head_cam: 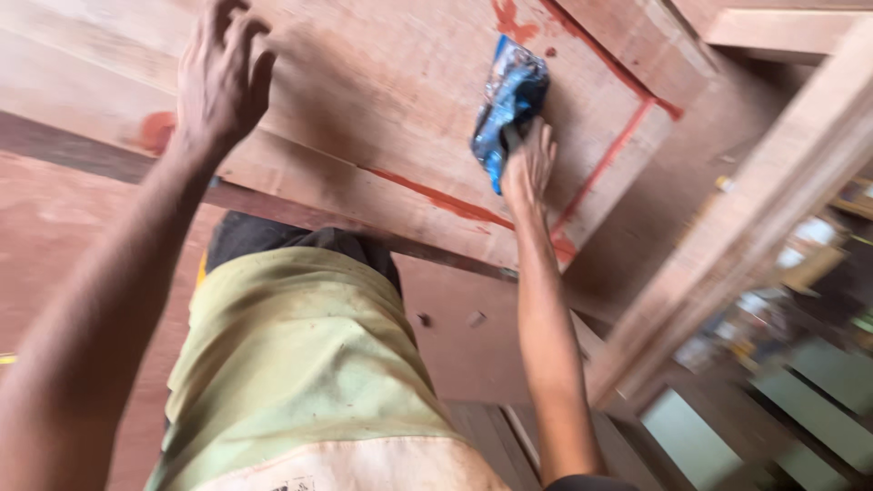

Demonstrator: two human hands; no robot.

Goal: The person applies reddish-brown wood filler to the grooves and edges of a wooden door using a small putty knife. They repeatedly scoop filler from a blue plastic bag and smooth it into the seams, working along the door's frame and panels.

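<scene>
My right hand (527, 165) presses a crumpled blue foil wrapper (507, 102) against a reddish plywood board (400, 100). The wrapper lies flat under my fingers near a red painted line (600, 168) on the board. My left hand (220, 77) rests on the same board farther left, fingers spread, close to a red smudge (156, 132). Both forearms reach forward from the bottom of the view. The picture is blurred by motion.
A torso in a pale green shirt (300, 364) fills the lower middle. Wooden beams (755, 227) run diagonally at the right, and a second reddish board (55, 236) lies below the first. Blurred green and white shapes (800, 382) sit at the lower right.
</scene>
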